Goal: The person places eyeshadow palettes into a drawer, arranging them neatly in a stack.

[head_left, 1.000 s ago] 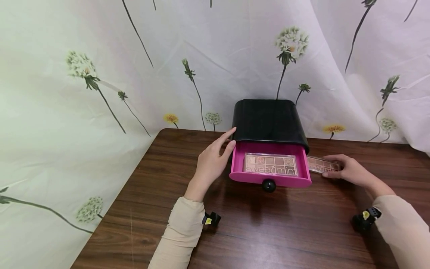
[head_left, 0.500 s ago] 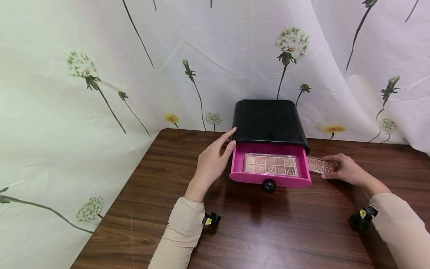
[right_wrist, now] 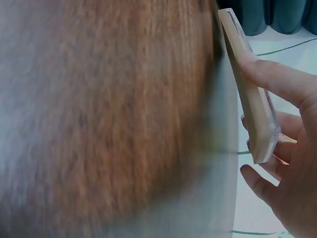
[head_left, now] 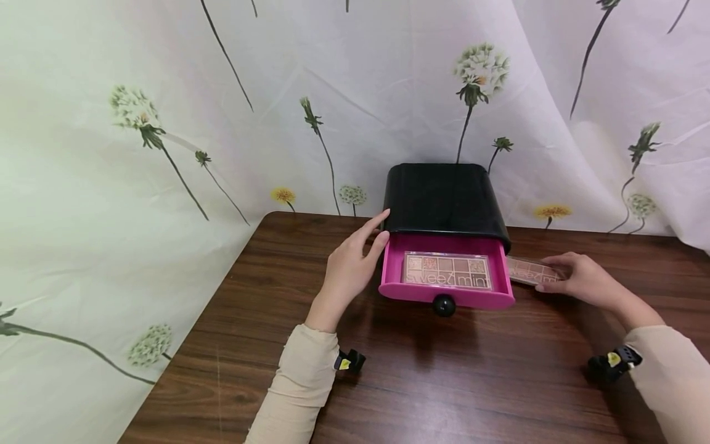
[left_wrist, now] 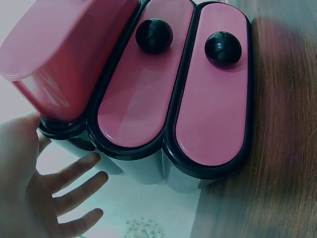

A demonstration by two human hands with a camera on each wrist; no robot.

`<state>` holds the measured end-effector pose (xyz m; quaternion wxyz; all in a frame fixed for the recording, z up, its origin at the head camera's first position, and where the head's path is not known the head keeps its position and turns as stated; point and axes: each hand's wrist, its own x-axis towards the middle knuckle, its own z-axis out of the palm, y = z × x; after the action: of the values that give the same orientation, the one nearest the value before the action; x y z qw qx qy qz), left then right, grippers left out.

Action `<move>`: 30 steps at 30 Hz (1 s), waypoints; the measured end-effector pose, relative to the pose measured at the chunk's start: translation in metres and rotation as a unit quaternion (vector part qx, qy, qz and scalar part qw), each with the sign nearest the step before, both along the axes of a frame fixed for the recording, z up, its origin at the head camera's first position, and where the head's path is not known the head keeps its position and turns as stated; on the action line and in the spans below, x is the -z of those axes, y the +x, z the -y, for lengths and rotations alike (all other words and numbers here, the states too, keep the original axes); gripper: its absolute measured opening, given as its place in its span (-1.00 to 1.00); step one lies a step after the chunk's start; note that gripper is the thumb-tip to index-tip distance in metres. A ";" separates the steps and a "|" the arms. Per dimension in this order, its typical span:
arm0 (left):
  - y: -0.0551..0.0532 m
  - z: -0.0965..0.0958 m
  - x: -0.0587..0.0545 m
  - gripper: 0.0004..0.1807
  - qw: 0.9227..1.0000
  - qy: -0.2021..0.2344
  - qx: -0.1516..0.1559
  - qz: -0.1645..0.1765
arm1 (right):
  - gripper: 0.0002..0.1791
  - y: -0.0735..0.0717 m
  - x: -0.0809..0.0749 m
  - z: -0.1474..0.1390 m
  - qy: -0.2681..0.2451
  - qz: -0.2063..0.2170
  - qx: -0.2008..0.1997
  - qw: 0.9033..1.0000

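Observation:
A black drawer organizer [head_left: 444,197] has its top pink drawer [head_left: 446,298] pulled out. An eyeshadow palette [head_left: 446,271] with a transparent lid lies inside that drawer. My left hand [head_left: 352,265] touches the organizer's left side, thumb near its front corner; in the left wrist view its other fingers [left_wrist: 79,193] are spread and hold nothing. Just right of the drawer, my right hand [head_left: 585,283] pinches a second eyeshadow palette [head_left: 529,271] by its right end. The right wrist view shows this palette [right_wrist: 252,99] edge-on between thumb and fingers.
In the left wrist view, two lower drawers [left_wrist: 138,94] with round black knobs [left_wrist: 223,48] are pushed in. The organizer stands on a brown wooden table [head_left: 421,394], against a white curtain [head_left: 377,92] with a dandelion print.
The right hand has shifted slightly left and then back to the right, with the palette in its fingers. The left hand, the organizer and the pulled-out drawer hold their places.

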<state>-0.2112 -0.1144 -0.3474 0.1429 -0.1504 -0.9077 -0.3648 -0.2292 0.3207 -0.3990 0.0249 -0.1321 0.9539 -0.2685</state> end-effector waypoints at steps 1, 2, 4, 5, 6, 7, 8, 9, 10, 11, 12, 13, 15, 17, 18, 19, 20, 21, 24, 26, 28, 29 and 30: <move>0.000 0.000 0.000 -0.45 1.000 0.000 0.000 0.000 | -0.22 0.002 -0.002 -0.001 -0.001 -0.002 0.003 1.000; 0.000 0.000 0.000 -0.45 1.000 0.000 -0.001 0.000 | -0.23 0.004 -0.005 -0.001 -0.004 -0.007 0.005 1.000; 0.000 0.001 0.000 -0.45 1.000 0.000 -0.002 0.001 | -0.27 0.008 -0.008 -0.002 -0.009 -0.024 0.008 1.000; 0.000 0.001 0.000 -0.45 1.000 0.000 -0.002 0.002 | -0.28 0.011 -0.010 -0.004 -0.010 -0.034 0.011 0.999; 0.000 0.001 0.000 -0.45 1.000 0.000 -0.002 0.002 | -0.29 0.014 -0.011 -0.005 -0.012 -0.043 0.015 0.999; 0.000 0.001 0.000 -0.45 1.000 -0.001 -0.002 0.002 | -0.30 0.017 -0.012 -0.006 -0.013 -0.050 0.018 0.999; 0.000 0.001 0.000 -0.45 1.000 -0.001 -0.002 0.002 | -0.31 0.020 -0.013 -0.007 -0.014 -0.057 0.021 0.998; 0.000 0.001 0.000 -0.44 1.000 -0.001 -0.002 0.002 | -0.31 0.023 -0.014 -0.007 -0.015 -0.062 0.023 0.998; 0.000 0.001 0.000 -0.44 1.000 0.000 -0.001 0.001 | -0.31 0.027 -0.015 -0.008 -0.018 -0.064 0.025 0.997; 0.000 0.001 0.000 -0.44 1.000 0.001 0.000 0.001 | -0.31 0.030 -0.017 -0.008 -0.018 -0.067 0.030 0.997; 0.000 0.001 0.001 -0.44 1.000 0.001 0.001 0.000 | -0.31 0.034 -0.018 -0.007 -0.020 -0.068 0.033 0.997; 0.000 0.001 0.000 -0.44 1.000 0.001 0.001 0.000 | -0.30 0.038 -0.020 -0.007 -0.022 -0.069 0.035 0.997; 0.000 0.000 0.001 -0.44 1.000 0.002 0.002 -0.001 | -0.30 0.045 -0.022 -0.005 -0.028 -0.074 0.042 0.996; 0.000 0.000 0.001 -0.44 1.000 0.002 0.002 -0.001 | -0.32 0.052 -0.024 -0.003 -0.030 -0.083 0.056 0.995; 0.000 0.000 0.000 -0.44 1.000 0.001 0.001 -0.001 | -0.34 0.055 -0.025 -0.002 -0.033 -0.089 0.060 0.994; 0.000 0.000 0.000 -0.44 1.000 0.001 0.002 -0.001 | -0.36 0.058 -0.026 -0.001 -0.036 -0.097 0.062 0.993; 0.000 0.000 0.000 -0.44 1.000 0.001 0.002 0.000 | -0.38 0.061 -0.027 0.001 -0.038 -0.105 0.064 0.992; 0.000 0.001 0.000 -0.44 1.000 0.001 0.002 0.000 | -0.41 0.064 -0.028 0.002 -0.040 -0.115 0.066 0.990; 0.000 0.001 0.000 -0.44 1.000 0.000 0.002 0.002 | -0.48 0.073 -0.031 0.007 -0.052 -0.148 0.065 0.985; 0.000 0.000 0.000 -0.44 1.000 -0.001 0.002 0.001 | -0.52 0.079 -0.033 0.011 -0.061 -0.167 0.067 0.982; 0.000 0.000 0.000 -0.44 1.000 -0.003 0.001 0.001 | -0.54 0.085 -0.033 0.013 -0.074 -0.188 0.063 0.977; 0.000 0.000 0.000 -0.44 1.000 -0.003 0.001 0.001 | -0.54 0.088 -0.034 0.015 -0.080 -0.198 0.062 0.975; 0.000 0.000 0.000 -0.44 1.000 -0.003 0.001 0.001 | -0.55 0.091 -0.034 0.015 -0.086 -0.208 0.059 0.973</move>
<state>-0.2116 -0.1147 -0.3473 0.1416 -0.1516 -0.9087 -0.3621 -0.1385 0.3052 -0.3652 -0.2011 -0.1303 0.9174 -0.3176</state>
